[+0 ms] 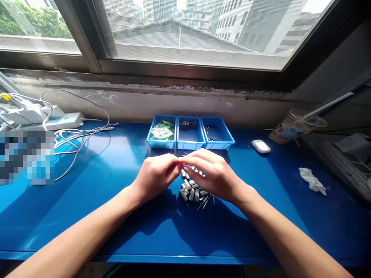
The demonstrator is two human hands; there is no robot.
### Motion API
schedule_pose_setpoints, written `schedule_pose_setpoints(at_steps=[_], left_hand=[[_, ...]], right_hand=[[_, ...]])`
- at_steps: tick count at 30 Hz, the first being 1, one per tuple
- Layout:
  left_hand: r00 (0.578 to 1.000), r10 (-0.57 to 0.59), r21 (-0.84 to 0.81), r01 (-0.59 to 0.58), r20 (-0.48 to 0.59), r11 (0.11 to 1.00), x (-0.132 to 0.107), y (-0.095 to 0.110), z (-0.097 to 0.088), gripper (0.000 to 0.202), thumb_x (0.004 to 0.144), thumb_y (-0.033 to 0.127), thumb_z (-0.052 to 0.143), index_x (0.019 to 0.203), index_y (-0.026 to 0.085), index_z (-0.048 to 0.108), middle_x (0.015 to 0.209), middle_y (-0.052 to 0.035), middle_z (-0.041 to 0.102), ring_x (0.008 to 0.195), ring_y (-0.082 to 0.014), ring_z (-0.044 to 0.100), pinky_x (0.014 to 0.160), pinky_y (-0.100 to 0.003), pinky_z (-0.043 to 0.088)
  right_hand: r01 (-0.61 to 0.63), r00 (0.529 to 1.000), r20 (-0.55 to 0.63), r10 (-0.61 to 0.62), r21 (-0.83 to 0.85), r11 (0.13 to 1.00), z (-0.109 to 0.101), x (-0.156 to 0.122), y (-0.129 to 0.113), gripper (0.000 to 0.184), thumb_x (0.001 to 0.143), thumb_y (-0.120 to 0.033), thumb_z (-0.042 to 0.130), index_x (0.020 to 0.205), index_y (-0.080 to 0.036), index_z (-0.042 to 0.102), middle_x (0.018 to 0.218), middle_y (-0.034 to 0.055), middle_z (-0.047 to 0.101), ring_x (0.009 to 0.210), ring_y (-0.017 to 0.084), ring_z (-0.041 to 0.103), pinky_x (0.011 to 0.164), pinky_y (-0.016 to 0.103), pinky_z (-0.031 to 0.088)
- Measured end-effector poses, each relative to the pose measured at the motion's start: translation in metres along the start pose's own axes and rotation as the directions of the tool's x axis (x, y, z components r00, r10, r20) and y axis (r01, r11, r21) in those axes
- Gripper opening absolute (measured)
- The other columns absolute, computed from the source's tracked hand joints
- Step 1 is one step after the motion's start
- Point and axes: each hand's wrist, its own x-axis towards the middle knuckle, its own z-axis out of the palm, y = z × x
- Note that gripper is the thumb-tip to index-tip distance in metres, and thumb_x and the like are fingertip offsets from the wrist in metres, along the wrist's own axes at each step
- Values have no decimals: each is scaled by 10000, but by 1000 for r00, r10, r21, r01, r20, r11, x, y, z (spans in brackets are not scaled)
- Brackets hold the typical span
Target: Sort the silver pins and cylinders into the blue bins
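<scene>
My left hand [158, 173] and my right hand [210, 172] meet fingertip to fingertip above a pile of small grey metal sleeves and thin pins [193, 193] on the blue table [116, 216]. Both hands are closed in a pinch around a small part that I cannot make out. Just behind them stand three blue bins side by side: the left bin [162, 132] holds green bagged parts, the middle bin [188, 133] holds metal sleeves, the right bin [217, 133] holds thin pins.
A white power strip [55, 120] with chargers and trailing white cables [78, 143] lies at the left. A white earbud case [261, 146], a tipped plastic cup with straw [295, 125] and a crumpled tissue [312, 180] sit at the right. A window ledge runs behind.
</scene>
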Motion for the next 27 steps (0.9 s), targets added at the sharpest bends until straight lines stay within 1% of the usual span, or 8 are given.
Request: schedule_pose_setpoints(at_steps=[4, 9, 12, 14, 16, 18, 20, 27], left_hand=[[1000, 24, -33, -24, -10, 999, 0, 4, 0, 151, 1032, 153, 581, 905, 148, 662, 751, -10, 704, 607, -100, 605, 588, -206, 465], [999, 52, -132, -51, 3, 990, 2, 6, -3, 115, 1034, 130, 587, 948, 136, 664, 806, -24, 732, 632, -93, 623, 604, -192, 476], [1000, 21, -142, -18, 20, 990, 4, 6, -6, 123, 1039, 165, 595, 953, 136, 677, 815, -21, 734, 621, -94, 600, 617, -202, 482], [999, 10, -131, -5, 31, 991, 5, 6, -9, 138, 1030, 157, 594, 923, 137, 677, 784, -11, 716, 602, -92, 569, 601, -205, 469], [999, 5, -112, -2, 32, 994, 5, 5, -10, 144, 1018, 148, 599, 897, 135, 676, 741, 0, 686, 579, -88, 531, 577, -205, 448], [999, 2, -96, 2, 37, 995, 5, 3, -10, 152, 1014, 153, 600, 883, 137, 677, 719, 5, 667, 571, -87, 511, 566, -207, 436], [999, -3, -85, 7, 46, 996, 4, 2, -9, 162, 1016, 162, 595, 879, 141, 678, 714, 6, 664, 569, -88, 506, 563, -209, 432], [998, -6, -66, 10, 56, 998, 4, -1, -9, 175, 1014, 169, 591, 867, 141, 680, 691, 11, 647, 562, -87, 498, 556, -206, 430]], right_hand=[[-53, 998, -34, 55, 59, 997, 3, -7, -4, 374, 988, -132, 631, 1347, -236, 640, 1121, 97, 770, 982, 227, 725, 866, 386, 630], [-100, 992, -60, 107, 110, 989, 3, -5, -5, 303, 978, -89, 615, 1258, -190, 674, 1066, 96, 767, 902, 193, 721, 801, 339, 628], [-201, 970, -94, 226, 219, 955, -8, -3, -5, 227, 981, -126, 638, 1171, -200, 739, 1062, 87, 773, 907, 188, 729, 787, 330, 624], [-318, 923, -96, 373, 355, 879, -19, -3, -5, 161, 971, -189, 690, 1099, -224, 780, 1036, 67, 784, 919, 195, 741, 798, 337, 629], [-424, 849, -51, 525, 527, 737, -30, -4, -4, 129, 929, -262, 768, 1051, -238, 800, 999, 51, 795, 908, 201, 753, 806, 346, 639], [-460, 784, -6, 621, 666, 587, -39, -6, -2, 166, 874, -330, 833, 1014, -244, 807, 956, 44, 797, 868, 202, 758, 799, 357, 648], [-450, 743, 6, 670, 745, 493, -46, -6, 0, 214, 823, -391, 872, 968, -249, 802, 915, 42, 792, 826, 206, 752, 782, 375, 651], [-415, 677, -4, 736, 824, 386, -53, -8, 5, 309, 708, -514, 903, 813, -290, 718, 809, 1, 744, 699, 192, 675, 708, 400, 592]])
